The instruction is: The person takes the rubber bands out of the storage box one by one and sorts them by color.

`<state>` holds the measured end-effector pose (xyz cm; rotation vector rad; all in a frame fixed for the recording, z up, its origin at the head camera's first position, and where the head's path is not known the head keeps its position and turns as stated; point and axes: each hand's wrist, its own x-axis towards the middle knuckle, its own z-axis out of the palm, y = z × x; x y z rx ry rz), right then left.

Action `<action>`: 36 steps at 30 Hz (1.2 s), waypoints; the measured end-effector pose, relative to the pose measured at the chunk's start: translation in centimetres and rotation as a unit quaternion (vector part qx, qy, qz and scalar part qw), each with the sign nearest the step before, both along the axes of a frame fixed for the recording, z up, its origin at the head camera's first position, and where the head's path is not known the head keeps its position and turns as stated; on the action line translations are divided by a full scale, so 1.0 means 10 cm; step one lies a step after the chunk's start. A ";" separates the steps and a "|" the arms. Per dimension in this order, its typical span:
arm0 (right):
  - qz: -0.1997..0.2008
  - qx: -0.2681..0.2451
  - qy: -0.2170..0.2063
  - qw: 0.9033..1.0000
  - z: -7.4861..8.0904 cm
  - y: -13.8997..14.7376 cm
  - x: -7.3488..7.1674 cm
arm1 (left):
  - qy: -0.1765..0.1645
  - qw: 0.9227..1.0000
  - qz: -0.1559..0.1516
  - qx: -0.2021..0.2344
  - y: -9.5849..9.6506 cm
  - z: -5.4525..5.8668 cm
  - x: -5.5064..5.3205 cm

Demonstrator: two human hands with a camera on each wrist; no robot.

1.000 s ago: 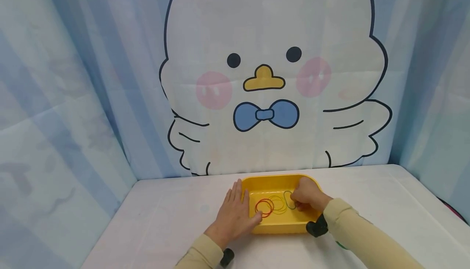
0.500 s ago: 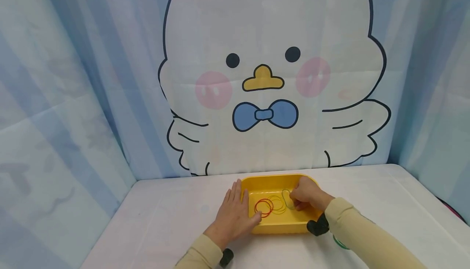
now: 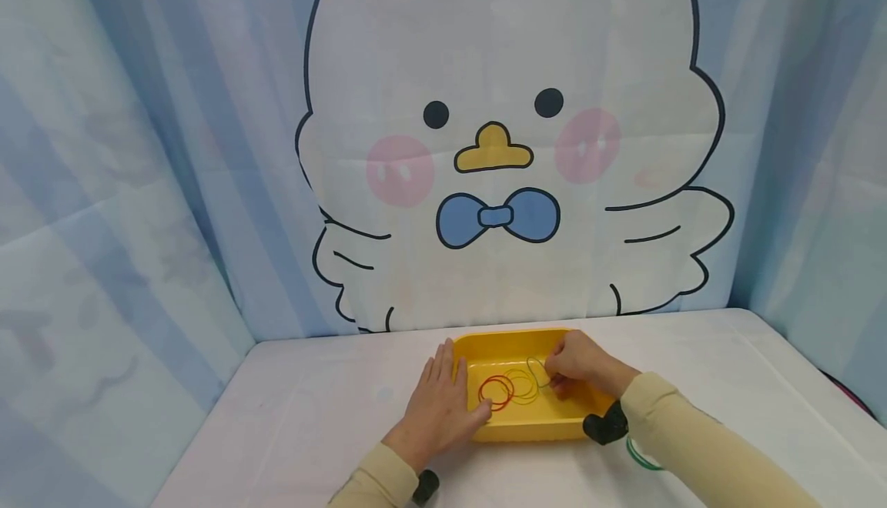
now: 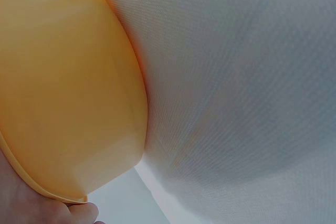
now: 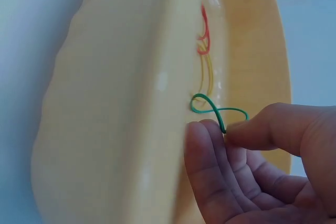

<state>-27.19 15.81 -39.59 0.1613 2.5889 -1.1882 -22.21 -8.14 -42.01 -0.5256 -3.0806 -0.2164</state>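
A yellow plastic tray (image 3: 530, 432) sits on the table, holding thin loops of rubber band. My left hand (image 3: 443, 408) rests along its left side with fingers extended and the thumb over the front rim. Inside the right end, my right hand (image 3: 585, 362) pinches a green rubber band (image 5: 218, 113) between thumb and fingers; in the right wrist view the band is twisted into a loop. Red rubber bands (image 5: 206, 27) lie toward the tray's left, with yellow rubber bands (image 5: 210, 72) beside them in the middle. In the left wrist view, the tray's outer wall (image 4: 73, 93) fills the left side.
More green bands (image 3: 639, 456) lie on the white tablecloth (image 3: 312, 416) in front of the tray, partly hidden by the right sleeve (image 3: 693, 431). Behind the table hangs a curtain (image 3: 499, 277) with a cartoon bird; side curtains close in left and right.
The right hand, pinching the green rubber band, has shifted slightly within the tray. More of the green bands on the table shows beside the sleeve. My left hand stays on the tray.
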 end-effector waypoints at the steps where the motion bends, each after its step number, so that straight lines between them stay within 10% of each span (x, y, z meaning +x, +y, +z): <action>1: 0.003 -0.002 0.001 1.000 0.01 0.01 0.00 | 0.000 1.000 0.000 0.000 0.00 0.00 0.00; 36: 0.035 -0.106 0.013 0.994 0.33 0.36 0.20 | -0.001 1.000 -0.004 0.010 0.00 0.02 0.03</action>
